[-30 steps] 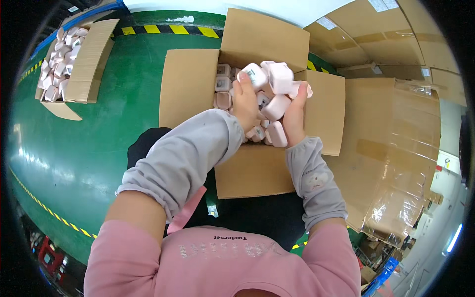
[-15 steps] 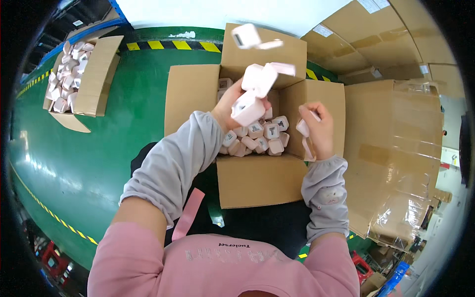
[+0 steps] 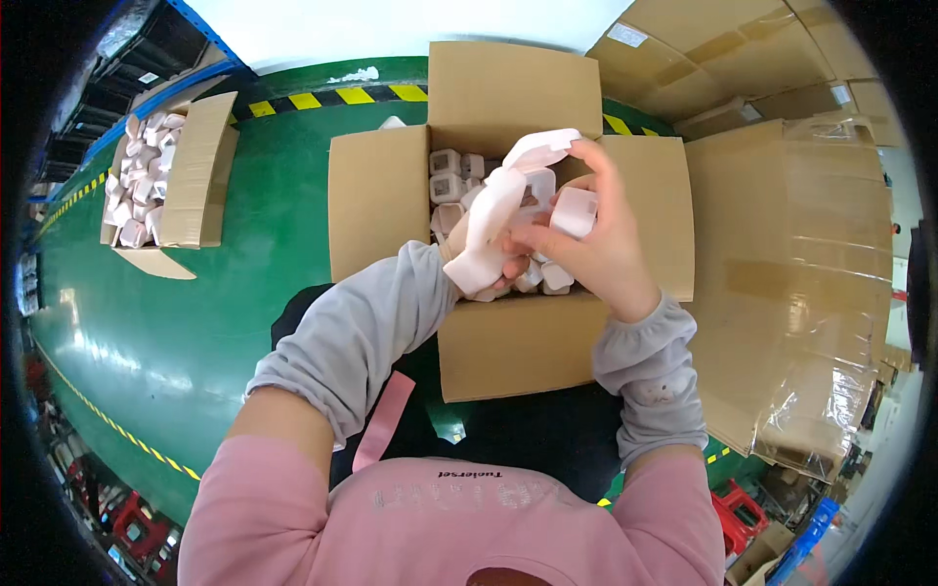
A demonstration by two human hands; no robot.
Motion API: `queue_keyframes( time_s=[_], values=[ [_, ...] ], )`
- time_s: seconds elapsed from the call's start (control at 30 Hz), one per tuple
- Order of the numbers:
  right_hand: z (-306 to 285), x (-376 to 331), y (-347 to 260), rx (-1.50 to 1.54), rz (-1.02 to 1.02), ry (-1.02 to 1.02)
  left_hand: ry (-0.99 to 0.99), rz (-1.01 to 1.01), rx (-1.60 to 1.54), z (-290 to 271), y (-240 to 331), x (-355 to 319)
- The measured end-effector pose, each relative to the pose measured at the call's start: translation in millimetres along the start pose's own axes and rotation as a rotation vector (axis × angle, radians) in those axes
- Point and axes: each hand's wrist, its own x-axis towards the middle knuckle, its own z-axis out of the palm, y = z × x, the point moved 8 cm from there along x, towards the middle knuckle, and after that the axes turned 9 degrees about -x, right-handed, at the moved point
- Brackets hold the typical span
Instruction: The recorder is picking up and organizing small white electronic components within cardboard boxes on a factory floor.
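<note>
My left hand (image 3: 515,264) is closed around pale pink plastic cases (image 3: 489,217) above an open cardboard carton (image 3: 518,340). One has its lid (image 3: 540,148) swung up. My right hand (image 3: 618,249) reaches in from the right, index fingertip at the far end of that lid and thumb near my left fingers. A smaller pale pink case (image 3: 574,212) sits in the right hand's curled grip. Below, the carton holds several similar cases (image 3: 446,188), partly covered by my hands. How many cases the left hand holds is unclear.
At the far left stands another carton (image 3: 191,200) full of similar cases. Large cardboard boxes (image 3: 772,293) line the right side, with more stacked behind. A small white object (image 3: 393,123) shows behind the carton's left flap. Yellow-black tape (image 3: 357,95) runs along the wall.
My right hand has moved from the carton's right side up and left to the cases in my left hand. A case that was in the air above the far flap is gone from there.
</note>
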Motion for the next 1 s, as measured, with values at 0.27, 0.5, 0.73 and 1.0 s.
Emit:
queue_keyframes(
  time_s=[0.27,0.5,0.73,1.0],
  values=[
    [7.4,3.5,16.7,0.444,0.127,0.033,0.081,0.539,0.116,5.8,60.6,9.9],
    [2.4,-8.8,72.8,0.537,0.419,-0.049,0.355,0.646,0.491,5.0,70.4,3.0],
    [-20.9,-10.0,92.5,1.068,0.388,-0.036,0.121,0.570,0.891,14.0,62.3,11.0],
    [-81.5,-29.6,23.0,0.837,0.319,0.265,0.051,0.516,0.997,30.6,87.9,5.0]
  ],
)
